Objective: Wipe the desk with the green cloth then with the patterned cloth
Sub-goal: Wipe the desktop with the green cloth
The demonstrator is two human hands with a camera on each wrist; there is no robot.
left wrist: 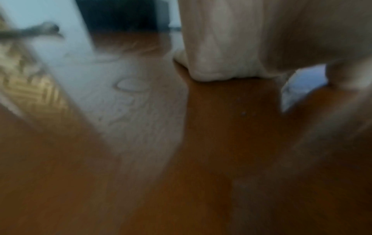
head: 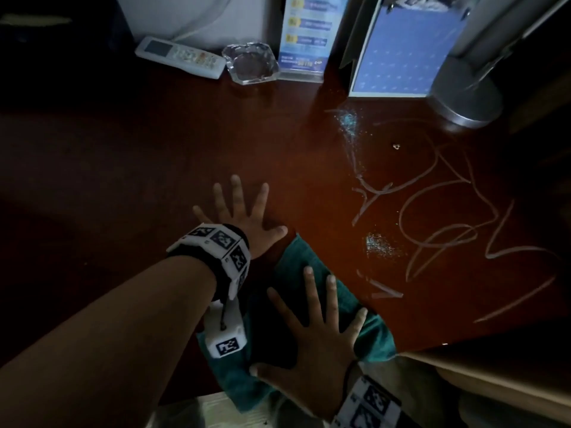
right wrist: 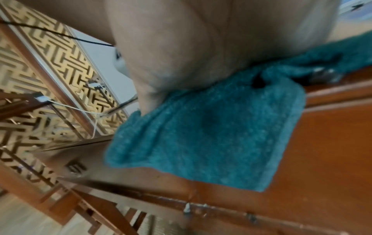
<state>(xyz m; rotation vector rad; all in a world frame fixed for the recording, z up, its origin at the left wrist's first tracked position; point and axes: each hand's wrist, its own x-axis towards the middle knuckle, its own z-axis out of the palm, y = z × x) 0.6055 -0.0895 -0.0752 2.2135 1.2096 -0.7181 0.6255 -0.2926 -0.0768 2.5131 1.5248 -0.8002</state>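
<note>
The green cloth (head: pixel 375 332) lies bunched on the red-brown desk (head: pixel 154 180) near its front edge. My right hand (head: pixel 315 338) presses flat on it with fingers spread. In the right wrist view the right palm (right wrist: pixel 191 47) sits on the green cloth (right wrist: pixel 211 135). Just beyond the cloth, my left hand (head: pixel 244 214) lies flat on the bare wood, fingers spread and holding nothing. The left wrist view is blurred and shows a fingertip (left wrist: pixel 221 63) touching the desk. Pale scribbles (head: pixel 448 211) and glittery powder (head: pixel 380 245) mark the desk to the right. I cannot make out the patterned cloth.
Along the back stand a white remote (head: pixel 180 57), a glass ashtray (head: pixel 250 63), a blue leaflet stand (head: pixel 309 35), a blue framed card (head: pixel 401 57) and a silver lamp base (head: pixel 466 97). The desk's front edge (head: pixel 432 350) runs close to my right hand.
</note>
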